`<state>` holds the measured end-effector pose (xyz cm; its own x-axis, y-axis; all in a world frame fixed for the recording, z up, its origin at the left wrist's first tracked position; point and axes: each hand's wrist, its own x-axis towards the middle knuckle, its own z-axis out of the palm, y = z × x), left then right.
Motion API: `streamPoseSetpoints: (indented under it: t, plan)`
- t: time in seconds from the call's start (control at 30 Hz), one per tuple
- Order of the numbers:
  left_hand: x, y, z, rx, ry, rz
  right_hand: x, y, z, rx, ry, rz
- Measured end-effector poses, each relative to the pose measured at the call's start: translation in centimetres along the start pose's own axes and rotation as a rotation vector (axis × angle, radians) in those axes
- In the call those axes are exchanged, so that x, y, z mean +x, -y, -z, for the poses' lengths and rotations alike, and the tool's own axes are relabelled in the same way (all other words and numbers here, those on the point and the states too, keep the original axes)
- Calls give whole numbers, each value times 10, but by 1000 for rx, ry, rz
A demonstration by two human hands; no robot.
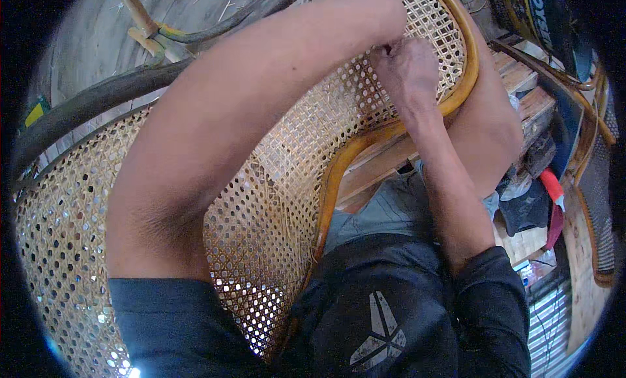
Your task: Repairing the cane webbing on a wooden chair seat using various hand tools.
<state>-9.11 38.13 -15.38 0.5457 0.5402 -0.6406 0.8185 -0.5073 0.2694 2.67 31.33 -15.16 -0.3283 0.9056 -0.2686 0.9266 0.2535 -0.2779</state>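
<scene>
A woven cane panel (287,140) with an open lattice spreads under my arms, bordered by a curved, glossy brown wooden rim (342,159). My left arm reaches across the panel, and my left hand (389,16) is bent at the wrist near the panel's upper end, its fingers hidden. Just below it, my right hand (414,62) is closed against the weave, close to the rim. Whatever its fingers hold is too small or covered to make out. Some loose cane strands (287,218) stick out along the inner edge of the rim.
A dark curved bar (98,94) runs beside the panel at left. My bare leg (489,117) is at right, near stacked wooden slats (531,107). Beyond lie a red-handled tool (551,186), a dark and yellow bag (544,26) and another cane-and-wood frame (590,228).
</scene>
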Motion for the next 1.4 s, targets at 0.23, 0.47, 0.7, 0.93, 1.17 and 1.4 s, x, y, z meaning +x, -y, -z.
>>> streamPoseSetpoints:
  t: [0.23, 0.47, 0.7, 0.93, 1.17, 1.4]
  plan:
    - [-20, 33, -17, -209, 87, 80, 0, 7, -14, -159, -32, 15]
    - [-15, 23, -7, -178, 59, 185, -1, -1, 12, 59, 44, 71]
    - [-72, 72, -3, -101, -87, 489, -23, -32, 59, 82, 64, 310]
    - [-58, 12, -28, -316, -258, 322, -28, -45, 59, -26, 163, 399]
    - [-52, 14, -55, -508, -274, 361, -5, -75, 79, 389, 289, 499]
    - [-46, 31, -50, -533, -66, 283, 22, -85, 67, 303, 462, 254]
